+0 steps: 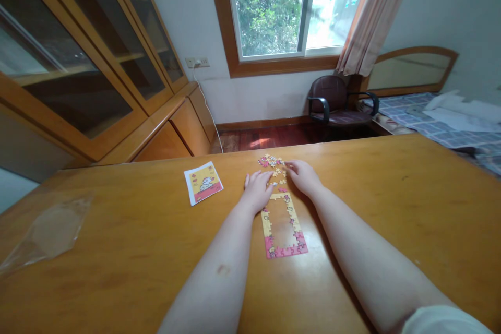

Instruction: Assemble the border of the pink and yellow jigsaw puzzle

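Observation:
A jigsaw puzzle frame (pixel 285 251) lies on the wooden table, its pink and yellow edge pieces joined around a bare middle. Beyond its far edge is a small heap of loose puzzle pieces (pixel 270 160), with several more scattered towards the frame. My left hand (pixel 257 191) rests palm down at the frame's far left corner, fingers spread beside the loose pieces. Across from it, my right hand (pixel 304 177) reaches in from the right with bent fingers. Its fingertips are at the right side of the heap, and no piece shows in them.
A picture card (pixel 204 182) with the yellow and pink design lies left of my hands. A clear plastic bag (pixel 49 227) is on the table's left side. Past the far table edge stand a glass-door cabinet (pixel 117 47), an armchair (pixel 332 99) and a bed (pixel 415 109).

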Tool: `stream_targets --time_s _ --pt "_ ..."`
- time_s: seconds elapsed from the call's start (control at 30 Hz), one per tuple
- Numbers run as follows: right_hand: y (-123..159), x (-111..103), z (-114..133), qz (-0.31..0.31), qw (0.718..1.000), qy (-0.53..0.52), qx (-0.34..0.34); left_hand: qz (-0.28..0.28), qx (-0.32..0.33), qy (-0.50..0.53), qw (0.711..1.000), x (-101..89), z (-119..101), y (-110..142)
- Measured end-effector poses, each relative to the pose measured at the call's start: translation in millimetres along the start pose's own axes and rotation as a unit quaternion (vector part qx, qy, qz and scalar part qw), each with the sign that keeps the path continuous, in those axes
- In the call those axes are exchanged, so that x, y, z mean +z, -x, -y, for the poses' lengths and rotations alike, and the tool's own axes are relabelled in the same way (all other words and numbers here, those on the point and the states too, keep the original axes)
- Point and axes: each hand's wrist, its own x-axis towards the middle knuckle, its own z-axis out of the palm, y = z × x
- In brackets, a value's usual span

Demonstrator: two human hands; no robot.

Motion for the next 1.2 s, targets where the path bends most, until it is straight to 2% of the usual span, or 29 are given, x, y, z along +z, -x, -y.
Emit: stream_targets --time_s 0.1,0.2,0.4,0.6,0.77,0.9,0.97,1.03,1.13,1.2 --pt "2.8 3.7 4.9 0.063 0.994 -0.012 -0.093 -0.039 -0.012 -0.003 0.999 0.2 2.4 -2.5" --pt "3.3 4.4 6.1 0.093 0.988 -0.011 -0.124 -0.065 -0.021 0.000 0.998 0.3 4.5 -4.4" --pt "2.5 2.2 4.5 0.062 0.995 0.022 -0.074 -0.082 -0.030 0.009 0.996 1.2 6.9 -5.3" --pt "4.0 7.5 6.4 0.101 0.987 0.028 -0.123 -0.088 -0.027 0.011 0.996 1.0 6.4 -5.1" --pt "3.1 -1.0 4.7 0.044 0.996 0.068 -0.029 -0.088 -0.031 0.016 0.996 -0.3 5.2 -4.5" --pt "1.6 -7.5 1.8 0.006 0.991 0.119 0.065 -0.087 -0.032 0.014 0.996 -0.9 5.5 -4.3" --pt "1.3 -6.7 0.5 -0.005 0.988 0.124 0.087 -0.085 -0.033 0.011 0.996 -1.3 5.2 -4.0" --pt "1.9 -3.4 0.0 0.000 0.991 0.116 0.065 -0.079 -0.027 0.009 0.996 -1.6 4.6 -3.6" --pt "4.6 3.1 1.4 0.047 0.993 0.105 -0.001 -0.069 -0.012 0.008 0.998 -1.4 3.8 -3.2" --pt "6.7 5.7 3.0 0.078 0.991 0.109 -0.013 -0.063 -0.005 0.005 0.998 -0.9 3.7 -3.3"
